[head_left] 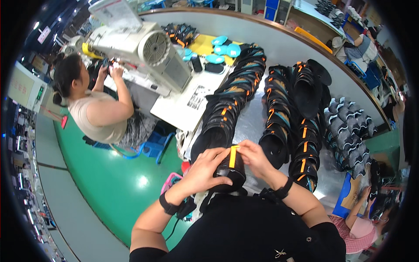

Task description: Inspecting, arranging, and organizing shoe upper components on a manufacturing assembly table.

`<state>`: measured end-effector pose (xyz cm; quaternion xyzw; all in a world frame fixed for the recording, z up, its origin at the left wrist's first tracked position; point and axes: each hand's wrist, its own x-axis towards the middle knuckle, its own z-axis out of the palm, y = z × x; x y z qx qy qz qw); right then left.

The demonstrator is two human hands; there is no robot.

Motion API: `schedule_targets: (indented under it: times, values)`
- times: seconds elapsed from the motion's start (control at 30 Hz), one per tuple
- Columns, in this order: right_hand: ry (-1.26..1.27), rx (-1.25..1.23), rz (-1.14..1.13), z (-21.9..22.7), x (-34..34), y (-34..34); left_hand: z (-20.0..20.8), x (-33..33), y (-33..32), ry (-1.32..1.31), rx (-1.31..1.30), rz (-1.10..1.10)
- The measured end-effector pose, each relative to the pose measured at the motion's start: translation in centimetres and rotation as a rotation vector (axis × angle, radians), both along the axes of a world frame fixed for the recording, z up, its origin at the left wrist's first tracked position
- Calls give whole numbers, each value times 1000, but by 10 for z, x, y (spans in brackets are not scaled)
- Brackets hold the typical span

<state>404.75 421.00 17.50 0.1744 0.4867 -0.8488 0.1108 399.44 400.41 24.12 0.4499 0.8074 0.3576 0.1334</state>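
A black shoe upper (pixel 230 177) with an orange strip (pixel 232 158) up its heel is held close in front of my body. My left hand (pixel 204 169) wraps its left side, fingertips near the strip and thumb across the lower part. My right hand (pixel 256 160) pinches the top end of the orange strip between thumb and fingers. Right beyond my hands lies a long row of nested black shoe uppers (pixel 223 112) with orange strips and teal patches. Two more such rows, a middle row (pixel 278 102) and a right row (pixel 304 144), lie farther right.
A shiny metal tabletop (pixel 252 120) carries the rows. Grey-and-black pieces (pixel 349 126) are stacked at its right, near a blue box (pixel 345 194). A low partition (pixel 283 39) runs behind. At left, a co-worker (pixel 98 102) sits at a sewing machine (pixel 150 52); teal pieces (pixel 227 50) lie beyond.
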Motion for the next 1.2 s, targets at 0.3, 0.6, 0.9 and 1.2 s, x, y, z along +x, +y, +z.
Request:
schedule_targets:
  times: [0.3,0.6,0.9,1.2]
  values:
    - [374,1215,111,-36,-70,81,-67,-58,-24,130,-167,255]
    - [501,1860,-26,-37,-257,196,-146,-86,29,355,-212,464]
    - [241,1984,251,-69,-465,202,-158,-104,38,99,-322,407]
    - [-80,2044,735,-108,-567,226,-157,-120,37,-47,-251,471]
